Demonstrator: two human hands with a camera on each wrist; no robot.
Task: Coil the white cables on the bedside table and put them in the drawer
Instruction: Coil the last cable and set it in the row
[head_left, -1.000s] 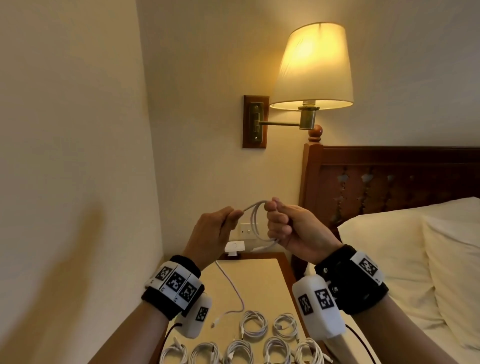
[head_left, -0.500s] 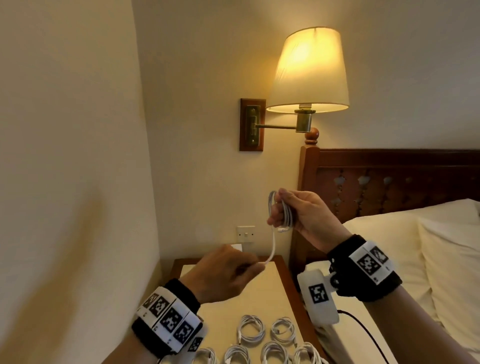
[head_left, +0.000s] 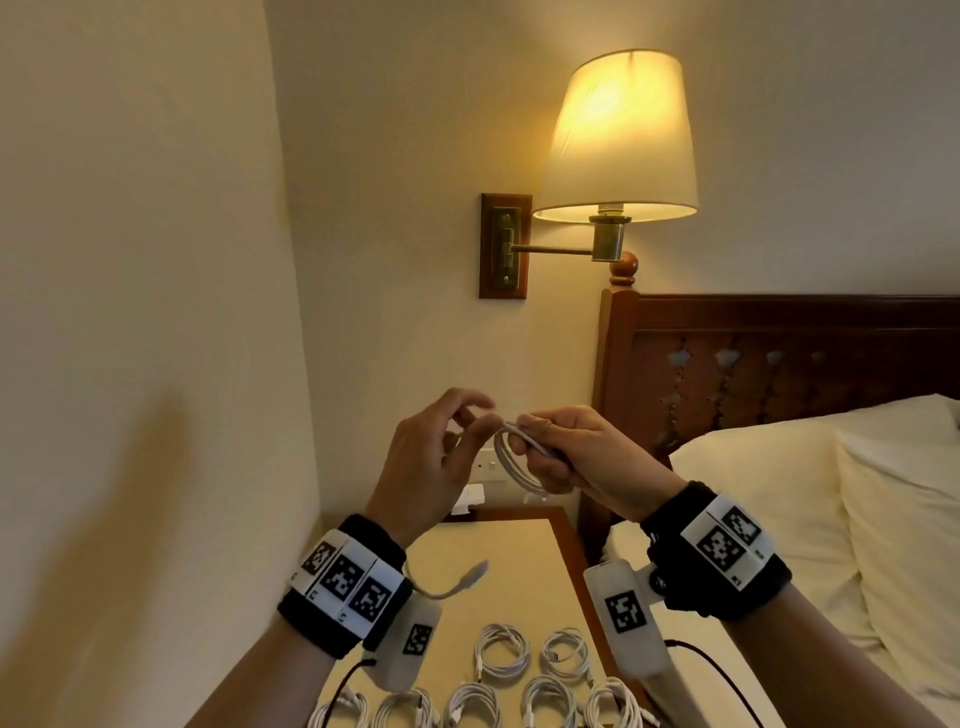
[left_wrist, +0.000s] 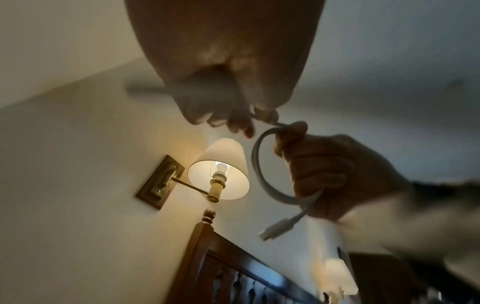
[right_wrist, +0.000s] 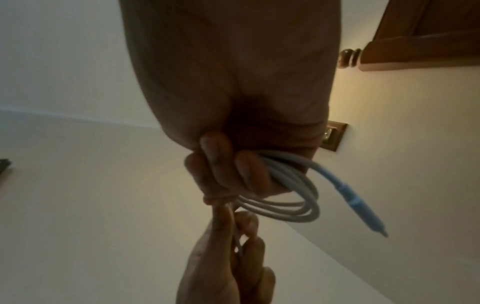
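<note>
Lit wall lamp (head_left: 615, 140); carved headboard (head_left: 779, 358); pillow (head_left: 769, 499).

1. Two bare forearms, no sleeves.
2. Left wristband (head_left: 343, 597): black, carrying three white tiles printed with black square codes.
3. Right wristband (head_left: 722, 561): black, with two coded white tiles.
4. A white camera block (head_left: 626, 618) with one code hangs beneath each wristband, trailing a thin black cable.

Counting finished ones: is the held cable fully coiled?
Not fully: right hand grips the cable loops, while a loose tail runs through the left hand.
</note>
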